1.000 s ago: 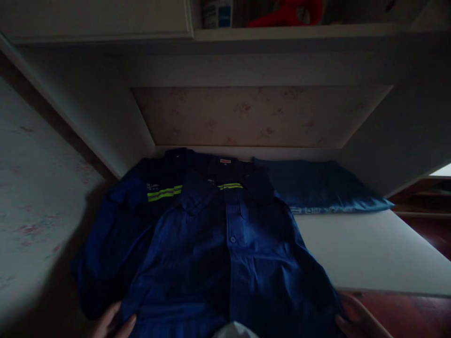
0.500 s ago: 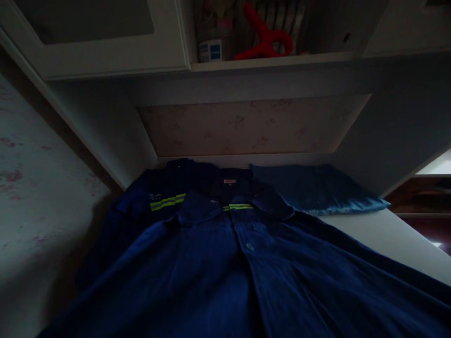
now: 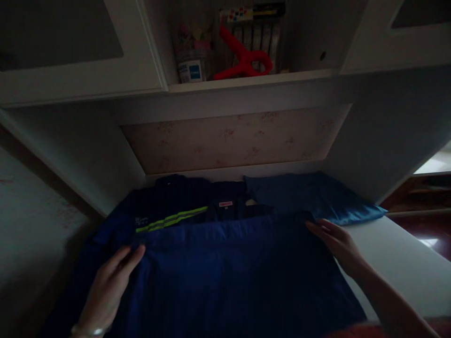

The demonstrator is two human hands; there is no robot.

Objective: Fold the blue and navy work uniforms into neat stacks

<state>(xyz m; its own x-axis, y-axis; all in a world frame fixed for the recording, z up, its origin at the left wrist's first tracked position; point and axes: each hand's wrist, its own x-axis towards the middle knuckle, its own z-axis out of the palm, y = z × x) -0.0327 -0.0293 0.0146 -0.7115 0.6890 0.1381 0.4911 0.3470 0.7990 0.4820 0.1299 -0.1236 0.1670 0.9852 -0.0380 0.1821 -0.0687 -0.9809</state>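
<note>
A dark blue work jacket (image 3: 225,277) is stretched between my two hands, its straight banded edge running across just below the inside collar with a red-and-white label (image 3: 226,204). My left hand (image 3: 111,281) pinches the left corner of that edge, thumb on top. At the right corner, my right hand (image 3: 333,241) grips the cloth between thumb and fingers. The buttoned front is hidden beneath the raised cloth. Behind and to the left lies another dark blue work jacket (image 3: 151,202) with a yellow-green reflective stripe (image 3: 176,217).
A shiny blue folded cloth or cushion (image 3: 292,192) rests at the back right of the white tabletop (image 3: 398,267). Overhead, a low white shelf (image 3: 253,80) holds a red spring clamp (image 3: 246,61) and a clear jar (image 3: 192,65). White side panels (image 3: 387,131) flank the surface.
Both my hands have come into view, gripping the jacket's edge. Cloth now covers the buttoned front and collar flaps that showed before. The view has shifted slightly.
</note>
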